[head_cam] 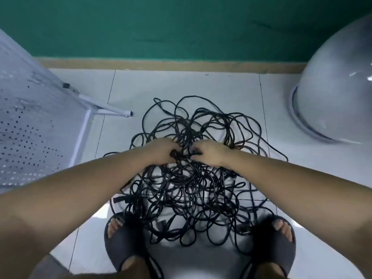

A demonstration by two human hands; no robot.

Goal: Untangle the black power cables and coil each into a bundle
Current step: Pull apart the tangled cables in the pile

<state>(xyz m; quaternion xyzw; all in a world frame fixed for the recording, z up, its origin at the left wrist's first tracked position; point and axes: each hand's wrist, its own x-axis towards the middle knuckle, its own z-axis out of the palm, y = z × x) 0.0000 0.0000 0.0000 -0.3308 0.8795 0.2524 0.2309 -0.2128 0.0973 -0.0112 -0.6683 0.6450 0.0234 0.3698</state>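
A big tangle of black power cables (193, 184) lies on the white tiled floor in front of my feet, loops spreading in all directions. Several plug ends show in the heap, one at the left (118, 199). Both hands reach into the upper middle of the heap, close together. My left hand (161, 151) has its fingers curled round black cable strands. My right hand (209, 153) also grips cable strands with bent fingers. The fingertips of both hands are partly hidden among the cables.
A perforated white metal rack (30, 125) with a foot bar stands at the left. A large pale dome-shaped object (338, 91) sits at the right. A green wall (181, 25) runs behind. My feet in dark slippers (124, 244) flank the heap's near edge.
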